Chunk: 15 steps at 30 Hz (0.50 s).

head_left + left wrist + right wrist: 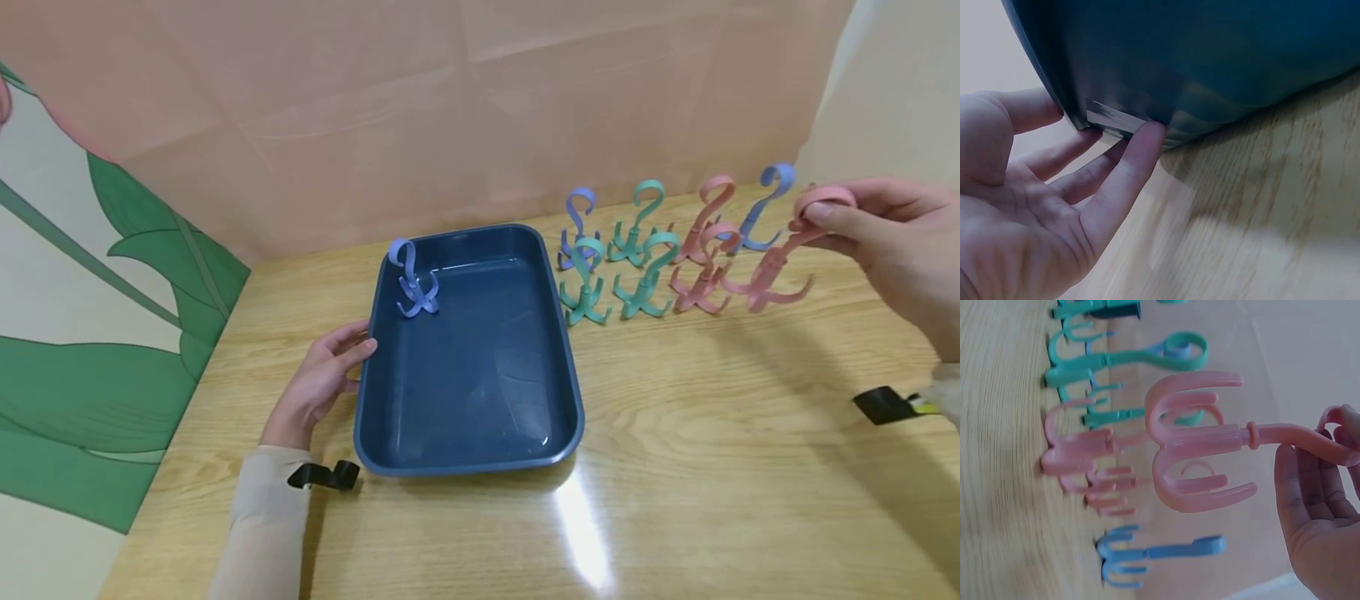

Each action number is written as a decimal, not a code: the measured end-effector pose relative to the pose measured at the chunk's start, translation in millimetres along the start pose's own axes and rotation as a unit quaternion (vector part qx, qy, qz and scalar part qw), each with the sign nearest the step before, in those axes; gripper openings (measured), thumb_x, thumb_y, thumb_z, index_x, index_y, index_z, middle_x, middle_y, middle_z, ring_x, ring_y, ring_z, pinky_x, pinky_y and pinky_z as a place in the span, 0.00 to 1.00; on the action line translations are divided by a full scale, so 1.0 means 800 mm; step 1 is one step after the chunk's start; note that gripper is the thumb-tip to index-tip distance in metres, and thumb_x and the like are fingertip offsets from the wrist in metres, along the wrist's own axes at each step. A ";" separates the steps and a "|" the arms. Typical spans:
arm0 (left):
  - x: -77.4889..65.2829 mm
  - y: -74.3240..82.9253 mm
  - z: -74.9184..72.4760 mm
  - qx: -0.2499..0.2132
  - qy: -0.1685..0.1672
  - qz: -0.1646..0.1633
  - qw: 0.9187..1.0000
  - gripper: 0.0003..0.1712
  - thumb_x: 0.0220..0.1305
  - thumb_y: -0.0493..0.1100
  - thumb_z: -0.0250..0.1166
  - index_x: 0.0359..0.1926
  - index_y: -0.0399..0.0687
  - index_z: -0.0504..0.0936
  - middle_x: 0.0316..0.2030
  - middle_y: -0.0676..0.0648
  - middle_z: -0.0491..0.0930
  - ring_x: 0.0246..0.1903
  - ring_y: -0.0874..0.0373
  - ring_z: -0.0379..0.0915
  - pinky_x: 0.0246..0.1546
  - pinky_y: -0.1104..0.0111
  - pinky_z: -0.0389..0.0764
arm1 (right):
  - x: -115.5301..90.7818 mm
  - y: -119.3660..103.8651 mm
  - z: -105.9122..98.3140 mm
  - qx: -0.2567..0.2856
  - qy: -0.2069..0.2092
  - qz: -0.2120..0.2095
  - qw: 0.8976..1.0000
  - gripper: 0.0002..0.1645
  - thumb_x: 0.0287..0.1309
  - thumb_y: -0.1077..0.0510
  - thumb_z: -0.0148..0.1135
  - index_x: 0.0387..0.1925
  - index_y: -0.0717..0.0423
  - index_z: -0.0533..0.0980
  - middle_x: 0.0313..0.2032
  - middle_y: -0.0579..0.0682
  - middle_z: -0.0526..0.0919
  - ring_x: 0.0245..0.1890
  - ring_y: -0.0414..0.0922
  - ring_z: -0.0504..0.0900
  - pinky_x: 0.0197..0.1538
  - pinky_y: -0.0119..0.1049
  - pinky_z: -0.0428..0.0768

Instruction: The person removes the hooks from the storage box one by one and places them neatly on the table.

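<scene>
A pink four-pronged hanger hook (pixel 767 279) hangs from my right hand (pixel 892 242), which pinches its curled top between thumb and fingers. In the right wrist view its prongs (pixel 1169 447) are away from the tabletop. My left hand (pixel 324 375) holds the left side of a dark blue tray (pixel 576 417), thumb at the rim, other fingertips against the outer wall (pixel 1129 75). Inside the tray, near its back left corner, stands a purple-blue hook (pixel 417 292). Right of the tray, more hooks stand in two rows, among them a green hook (pixel 585 296), a pink hook (pixel 701 287) and a blue hook (pixel 757 218).
The tray and hooks are on a light wooden table (pixel 675 467). A pinkish cloth (pixel 465 125) rises behind the table, and a panel with large green leaves (pixel 97 392) borders it on the left. Black straps circle both wrists.
</scene>
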<state>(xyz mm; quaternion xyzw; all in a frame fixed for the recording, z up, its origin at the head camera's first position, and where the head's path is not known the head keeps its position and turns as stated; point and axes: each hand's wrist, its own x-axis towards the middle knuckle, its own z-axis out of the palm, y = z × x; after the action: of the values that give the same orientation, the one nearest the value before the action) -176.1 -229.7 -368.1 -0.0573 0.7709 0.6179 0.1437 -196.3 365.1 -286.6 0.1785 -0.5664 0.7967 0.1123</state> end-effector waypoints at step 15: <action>0.001 -0.003 -0.001 -0.007 -0.001 0.006 1.000 0.30 0.75 0.47 0.58 0.74 0.47 0.65 0.67 0.39 0.69 0.59 0.45 0.70 0.44 0.55 0.83 | 0.005 0.029 -0.054 0.026 0.037 0.017 0.999 0.13 0.61 0.82 0.52 0.47 0.84 0.75 0.39 0.62 0.87 0.39 0.50 0.87 0.43 0.37 0.84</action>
<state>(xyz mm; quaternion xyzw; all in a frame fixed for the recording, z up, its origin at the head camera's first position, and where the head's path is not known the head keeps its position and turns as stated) -176.5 -231.1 -370.7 -0.0536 0.7665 0.6244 0.1405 -215.6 398.1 -318.1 0.1421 -0.5440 0.8189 0.1147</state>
